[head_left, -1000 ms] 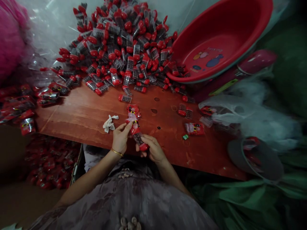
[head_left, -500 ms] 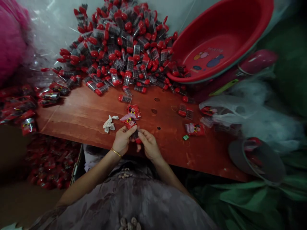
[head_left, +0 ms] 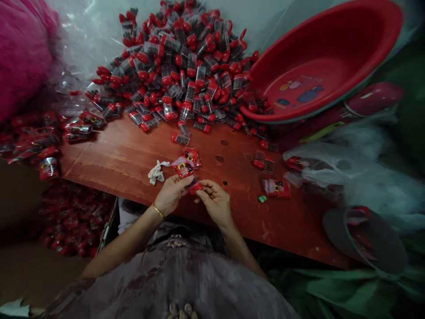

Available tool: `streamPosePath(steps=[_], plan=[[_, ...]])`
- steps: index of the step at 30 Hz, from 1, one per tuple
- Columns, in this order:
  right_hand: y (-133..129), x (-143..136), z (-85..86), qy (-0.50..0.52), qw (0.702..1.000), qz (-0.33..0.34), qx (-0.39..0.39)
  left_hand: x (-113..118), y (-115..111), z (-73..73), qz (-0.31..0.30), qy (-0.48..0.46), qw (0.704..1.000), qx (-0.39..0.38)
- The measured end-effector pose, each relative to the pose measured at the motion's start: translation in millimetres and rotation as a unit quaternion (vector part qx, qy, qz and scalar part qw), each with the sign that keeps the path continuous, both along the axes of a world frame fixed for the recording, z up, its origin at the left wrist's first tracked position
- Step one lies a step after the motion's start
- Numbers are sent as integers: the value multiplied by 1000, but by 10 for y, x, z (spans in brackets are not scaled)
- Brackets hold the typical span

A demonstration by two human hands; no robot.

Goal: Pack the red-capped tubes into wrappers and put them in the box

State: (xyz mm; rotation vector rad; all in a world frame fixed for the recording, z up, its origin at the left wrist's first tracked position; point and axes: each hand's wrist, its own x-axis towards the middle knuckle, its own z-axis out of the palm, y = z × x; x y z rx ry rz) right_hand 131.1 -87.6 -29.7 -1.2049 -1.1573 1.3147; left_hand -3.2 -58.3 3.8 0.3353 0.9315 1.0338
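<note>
Near the table's front edge, my left hand (head_left: 171,193) is closed on a small red printed packet (head_left: 184,170), its thumb on top. From that hand toward the right sticks a small clear container with a red end (head_left: 195,188). My right hand (head_left: 217,204) pinches this red end between thumb and fingers. How far the container sits inside the packet is hidden by my fingers. Another red printed packet (head_left: 193,156) lies flat just behind the held one. Left of them is a crumpled white scrap (head_left: 157,172).
A large heap of red-capped clear containers (head_left: 186,66) covers the back of the wooden table (head_left: 109,155). A red basin (head_left: 332,75) leans at the back right. Red packets (head_left: 33,137) pile up at the left. A grey bin (head_left: 338,235) stands at the right edge.
My right hand has shifted slightly right and turned, now gripping the container's red end. The packet stays in my left hand. The whole view has swung a little.
</note>
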Motion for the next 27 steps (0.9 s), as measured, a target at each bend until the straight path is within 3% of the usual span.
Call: streamPosePath(steps=[4,9,13,19,27], plan=[[46,28,-88,-122,982,-42,135,-48,-73,-1,-38,-15,999,-7],[57,18,-78,-235,935,19,267,-136,-159,-26,-67,-17,998,-7],[41,-1,20,-293,910,45,290,-211,-188,-52,-116,-24,992,-38],[-9,0,86,-323,887,45,327,-199,-212,-13,-112,-25,993,24],[-111,-20,-41,-245,933,-21,262,-31,-232,-39,-80,62,994,42]])
